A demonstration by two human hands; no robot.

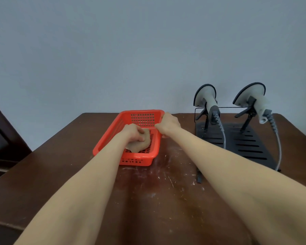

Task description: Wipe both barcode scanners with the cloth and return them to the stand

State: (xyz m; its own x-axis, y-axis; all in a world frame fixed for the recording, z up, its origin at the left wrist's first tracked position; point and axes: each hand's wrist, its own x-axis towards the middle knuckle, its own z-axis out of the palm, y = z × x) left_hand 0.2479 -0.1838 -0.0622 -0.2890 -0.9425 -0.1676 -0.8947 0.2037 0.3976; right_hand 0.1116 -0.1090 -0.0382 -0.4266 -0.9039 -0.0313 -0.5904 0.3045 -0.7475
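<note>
Left hand (pixel 133 133) clutches the cloth (pixel 145 144) inside the red basket (pixel 140 160); right hand (pixel 169 125) grips the basket's rim.
The cloth looks soft and light, so any fold serves. The left scanner (pixel 206 98) and right scanner (pixel 253 96) perch on the stand (pixel 245 144) to the right; they are likely rigid plastic, best held by the handle.

We've got open table (pixel 175 191) between basket (pixel 136 160) and stand (pixel 235 137). Scanners (pixel 206 98) crowd the stand, cables (pixel 224 138) trailing down its front, wall (pixel 148 50) close behind.
</note>
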